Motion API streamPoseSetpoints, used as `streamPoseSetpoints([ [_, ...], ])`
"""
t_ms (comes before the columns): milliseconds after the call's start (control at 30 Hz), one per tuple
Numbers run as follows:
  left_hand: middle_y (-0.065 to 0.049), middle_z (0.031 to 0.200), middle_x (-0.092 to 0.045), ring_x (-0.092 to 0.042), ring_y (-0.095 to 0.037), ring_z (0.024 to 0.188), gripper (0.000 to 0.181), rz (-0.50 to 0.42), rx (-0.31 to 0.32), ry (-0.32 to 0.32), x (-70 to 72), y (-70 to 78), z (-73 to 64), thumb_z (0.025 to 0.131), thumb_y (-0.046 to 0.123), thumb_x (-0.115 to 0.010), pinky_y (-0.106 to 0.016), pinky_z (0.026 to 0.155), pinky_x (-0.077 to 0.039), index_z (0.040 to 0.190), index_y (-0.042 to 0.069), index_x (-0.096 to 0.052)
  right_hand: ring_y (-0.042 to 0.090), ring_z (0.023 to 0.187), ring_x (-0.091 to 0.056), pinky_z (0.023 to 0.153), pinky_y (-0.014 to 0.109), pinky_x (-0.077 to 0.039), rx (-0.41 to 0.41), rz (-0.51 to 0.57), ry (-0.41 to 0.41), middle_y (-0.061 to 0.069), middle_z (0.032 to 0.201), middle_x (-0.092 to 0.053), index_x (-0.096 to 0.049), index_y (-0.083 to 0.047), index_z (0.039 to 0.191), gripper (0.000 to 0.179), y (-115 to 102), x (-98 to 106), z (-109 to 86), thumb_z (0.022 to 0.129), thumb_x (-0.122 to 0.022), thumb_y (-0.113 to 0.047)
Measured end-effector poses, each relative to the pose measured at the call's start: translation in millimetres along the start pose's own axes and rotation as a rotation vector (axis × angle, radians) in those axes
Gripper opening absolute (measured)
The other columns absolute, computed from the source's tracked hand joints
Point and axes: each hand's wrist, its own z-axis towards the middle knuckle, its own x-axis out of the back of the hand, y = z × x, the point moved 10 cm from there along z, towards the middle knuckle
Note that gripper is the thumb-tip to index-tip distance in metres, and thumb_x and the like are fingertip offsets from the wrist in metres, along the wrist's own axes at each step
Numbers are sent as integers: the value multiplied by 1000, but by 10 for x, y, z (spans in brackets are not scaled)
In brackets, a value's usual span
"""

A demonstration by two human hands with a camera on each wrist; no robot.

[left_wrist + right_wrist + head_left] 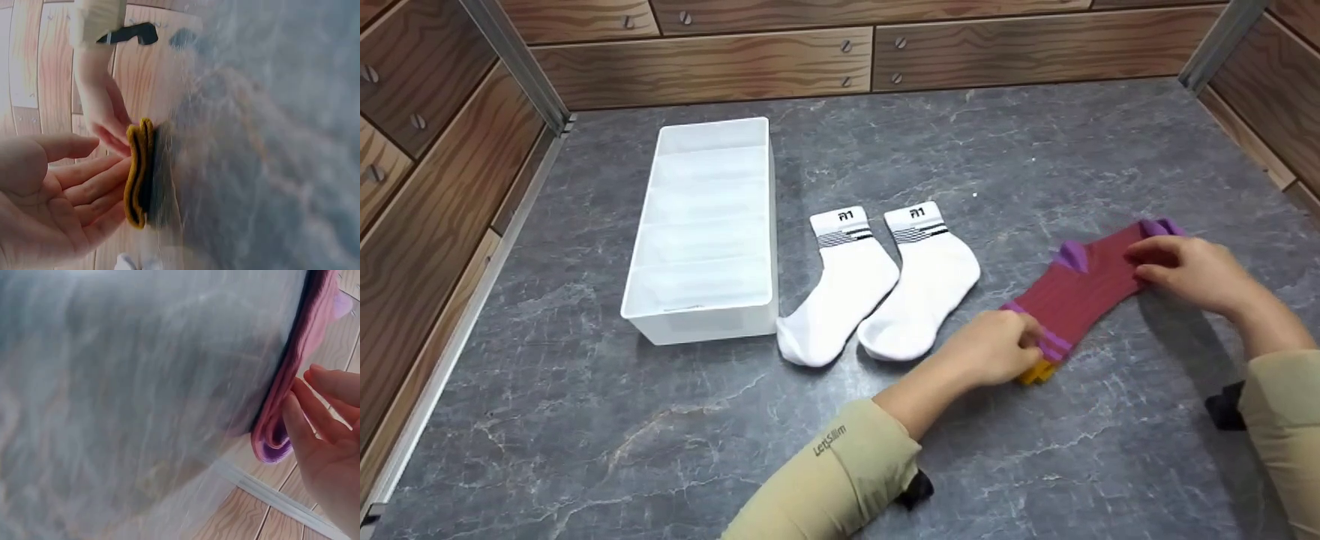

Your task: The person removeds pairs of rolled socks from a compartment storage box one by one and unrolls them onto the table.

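Observation:
A pair of dark red socks (1080, 285) with purple heel, toes and stripes lies stacked on the grey surface at the right. At its yellow cuff (138, 174), my left hand (994, 349) touches the edge with nearly straight fingers, the thumb held apart. By the toe end, my right hand (1200, 274) rests against the sock edge. The right wrist view shows that thumb touching the folded toe (274, 444), with the fingers loosely bent and no clear pinch. Two white ankle socks, a left one (840, 300) and a right one (926, 285), lie flat side by side left of the red pair.
A white plastic box (701, 326) divided into several compartments stands left of the white socks. Wood-patterned panels (697, 71) wall the grey marbled surface (660, 442) at the back and both sides, with metal strips at the corners.

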Motion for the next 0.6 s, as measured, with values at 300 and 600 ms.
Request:
streamPoseSetpoints([
  [300,9,90,-68,-54,0,77,23,-60,15,69,139,-140,48,88,17,-62,-10,67,-41,108,15,-72,37,110,-49,86,40,-41,-117,71,-16,36,123,-52,-60,7,119,44,233,54,-213,96,-57,-30],
  [600,10,93,-68,-55,2,80,22,-67,-33,98,171,-46,-20,89,17,-61,-9,71,-41,108,15,-72,-21,83,-39,63,7,-39,-116,150,-4,27,118,-59,-60,8,120,41,296,53,-360,98,-55,-27],
])
